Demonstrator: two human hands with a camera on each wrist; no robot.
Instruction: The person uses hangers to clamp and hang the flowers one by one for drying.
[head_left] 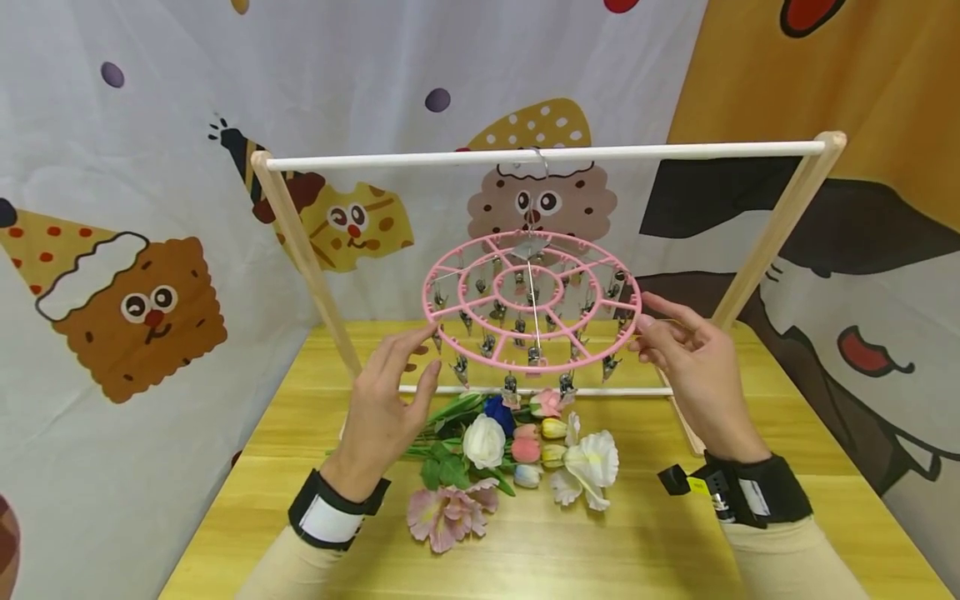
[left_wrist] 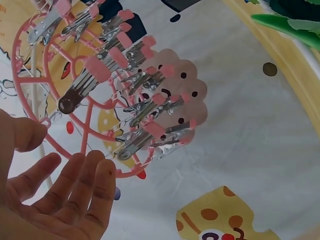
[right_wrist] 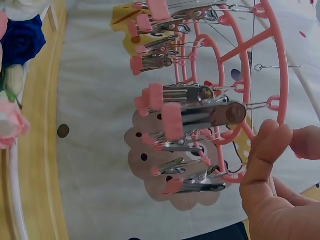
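Observation:
A round pink clip hanger (head_left: 534,367) hangs by its hook from a white rail (head_left: 397,159), with several metal clips (head_left: 510,387) dangling from its rings. At the rim's left side, my left hand (head_left: 390,400) touches the pink plastic with its fingertips, fingers fairly straight and thumb apart below. On the opposite side my right hand (head_left: 697,367) pinches the rim between thumb and finger, as the right wrist view shows. Pink-tipped clips (left_wrist: 97,70) hang close beside the left fingers. Below the hanger, artificial flowers lie on the table, among them a white rose (head_left: 484,442).
Wooden posts (head_left: 307,258) hold up the rail at both ends. A white lower bar (head_left: 622,392) runs behind the flowers on the wooden table (head_left: 675,550). A pink-mauve flower (head_left: 450,512) and a large white flower (head_left: 588,467) lie nearest the front. A cartoon-printed cloth (head_left: 375,75) hangs behind.

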